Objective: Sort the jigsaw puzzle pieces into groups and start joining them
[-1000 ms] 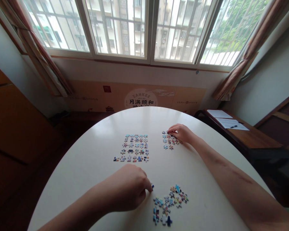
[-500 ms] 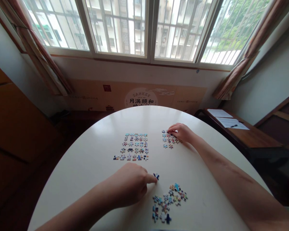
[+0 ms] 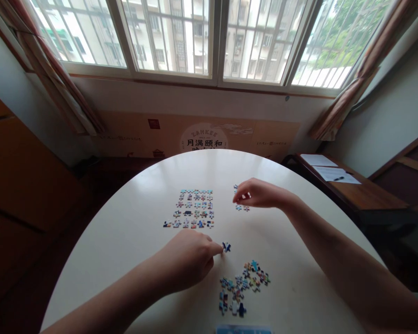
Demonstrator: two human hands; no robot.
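My left hand (image 3: 190,255) has its index finger stretched out, its tip at the edge of a dark blue jigsaw piece (image 3: 226,247) lying on the table. The other fingers are curled under. My right hand (image 3: 254,192) is bent over a group of jigsaw pieces (image 3: 243,208) and hides most of them. Its thumb and index fingertip meet in a pinch at the group's left side; whatever is between them is too small to make out. Left of there, sorted jigsaw pieces (image 3: 194,214) lie in spaced rows. Closer to me is a loose heap of mixed jigsaw pieces (image 3: 243,282).
The round white table (image 3: 125,222) carries everything. At its near edge a blue flat thing (image 3: 244,330) shows in part. A wooden desk (image 3: 369,195) with papers (image 3: 334,175) and a pen stands to the right. Barred windows and curtains are beyond.
My right hand has moved left and slightly toward me, over the left side of its group. The dark blue piece has shifted slightly by my left fingertip. A blue flat thing now shows at the bottom.
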